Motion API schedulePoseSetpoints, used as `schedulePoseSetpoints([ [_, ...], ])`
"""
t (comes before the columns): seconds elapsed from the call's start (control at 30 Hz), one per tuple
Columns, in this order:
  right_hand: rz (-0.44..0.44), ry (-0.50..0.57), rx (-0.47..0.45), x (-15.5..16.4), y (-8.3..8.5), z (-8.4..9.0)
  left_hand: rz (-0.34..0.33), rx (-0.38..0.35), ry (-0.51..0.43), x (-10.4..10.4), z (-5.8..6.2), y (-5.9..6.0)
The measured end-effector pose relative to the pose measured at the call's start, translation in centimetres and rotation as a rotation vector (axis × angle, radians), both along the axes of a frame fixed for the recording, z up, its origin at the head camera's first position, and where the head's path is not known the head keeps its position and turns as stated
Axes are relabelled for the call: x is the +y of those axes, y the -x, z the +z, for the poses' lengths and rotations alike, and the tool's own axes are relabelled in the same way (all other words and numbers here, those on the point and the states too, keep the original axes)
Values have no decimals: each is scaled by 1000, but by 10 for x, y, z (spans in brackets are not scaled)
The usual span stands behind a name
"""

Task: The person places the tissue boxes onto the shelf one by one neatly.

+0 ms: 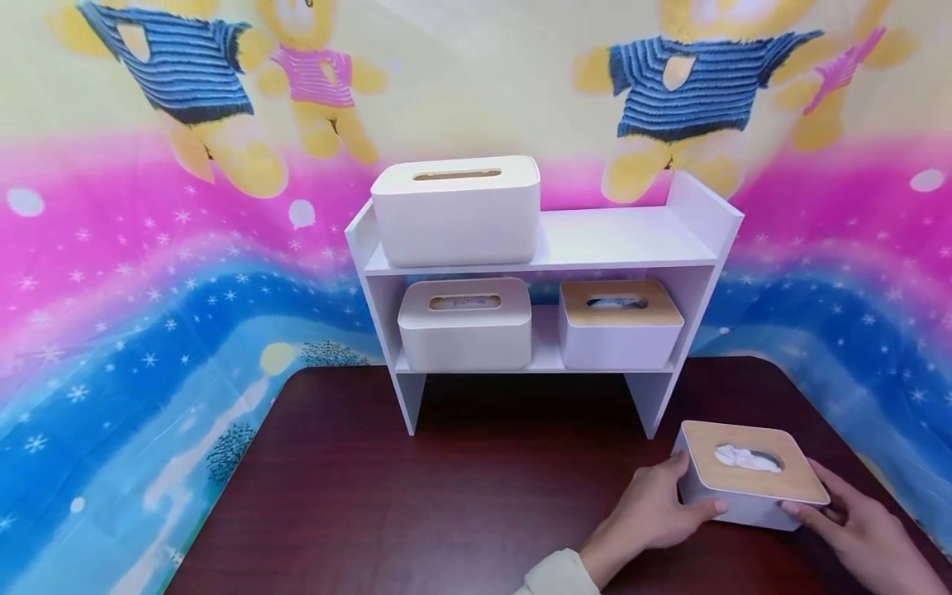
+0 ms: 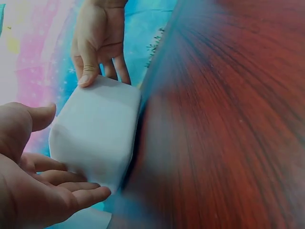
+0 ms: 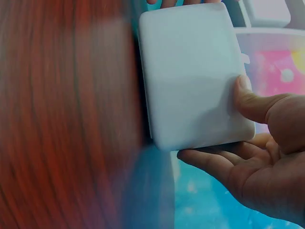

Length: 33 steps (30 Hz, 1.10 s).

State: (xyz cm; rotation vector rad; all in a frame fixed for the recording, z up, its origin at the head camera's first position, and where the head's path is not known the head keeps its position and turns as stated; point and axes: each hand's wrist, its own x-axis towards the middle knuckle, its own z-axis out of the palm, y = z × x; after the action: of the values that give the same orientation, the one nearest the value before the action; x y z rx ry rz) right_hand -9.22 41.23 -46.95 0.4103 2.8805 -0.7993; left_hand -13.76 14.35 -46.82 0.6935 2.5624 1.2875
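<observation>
A tissue box (image 1: 751, 508) with white sides and a wood-look lid is at the right side of the dark table; white tissue shows in its oval opening. The right wrist view shows my right hand (image 3: 281, 143) gripping it, thumb on the white wall (image 3: 195, 76) and fingers along its side. At the box's left end is my left hand (image 2: 43, 167). Its fingers lie nearly straight along that side, while the thumb stands off from the box in the left wrist view. Whether the left fingertips press on it, I cannot tell.
A white two-tier shelf (image 1: 617, 237) stands at the back. A large cream tissue box (image 1: 455, 223) is on its upper board. Below are a smaller cream box (image 1: 464, 343) and a wood-lidded box (image 1: 619, 343). A patterned cloth (image 1: 476, 74) hangs behind the table (image 1: 416, 504).
</observation>
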Motion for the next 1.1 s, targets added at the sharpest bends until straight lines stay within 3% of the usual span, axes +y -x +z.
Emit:
schedulePoseSetpoints([
  [0.1, 28, -27, -14, -9, -3, 8, 22, 19, -21, -10, 3, -3],
  [0.43, 103, -57, 76, -59, -6, 36, 111, 105, -106, -49, 22, -14],
  [0.57, 123, -67, 144, -76, -6, 45, 119, 129, -125, -65, 31, -16],
  [0.77, 157, -18, 162, -97, 0, 55, 134, 169, -129, -92, 37, -17],
  [1.0, 219, -13, 260, -119, 9, 67, 164, 92, -162, -117, 44, -17],
  [1.1, 236, 4, 277, -131, 13, 74, 182, 93, -190, -127, 47, -16],
])
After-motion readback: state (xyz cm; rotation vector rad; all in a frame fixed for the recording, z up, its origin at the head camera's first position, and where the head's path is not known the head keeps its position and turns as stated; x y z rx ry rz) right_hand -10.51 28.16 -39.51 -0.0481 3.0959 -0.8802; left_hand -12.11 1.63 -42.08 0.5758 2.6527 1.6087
